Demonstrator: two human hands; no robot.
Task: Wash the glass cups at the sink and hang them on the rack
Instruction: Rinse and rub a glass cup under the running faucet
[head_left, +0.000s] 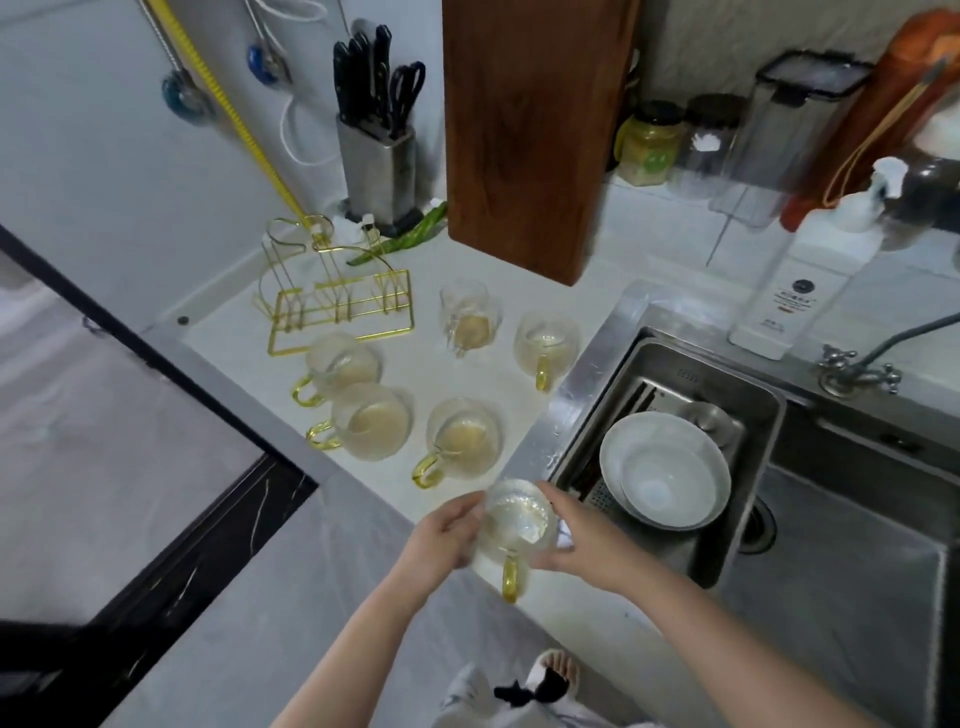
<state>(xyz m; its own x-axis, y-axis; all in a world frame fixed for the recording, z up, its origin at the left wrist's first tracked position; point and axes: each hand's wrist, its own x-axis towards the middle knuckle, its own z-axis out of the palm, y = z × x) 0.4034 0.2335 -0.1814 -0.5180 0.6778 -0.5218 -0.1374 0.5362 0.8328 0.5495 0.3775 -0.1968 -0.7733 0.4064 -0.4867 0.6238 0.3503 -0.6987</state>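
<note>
Here we cup one glass cup between left hand and right hand, fingers curled round its sides, steadying it near the sink, presumably for washing.

Glass cups: six in all, five standing on the table at and, and one held between two hands, left and right. One gold wire rack, one knife block, one wooden cutting board. In the sink, two stacked white bowls; behind it, one white pump bottle, one tap and two jars, at and.
</note>
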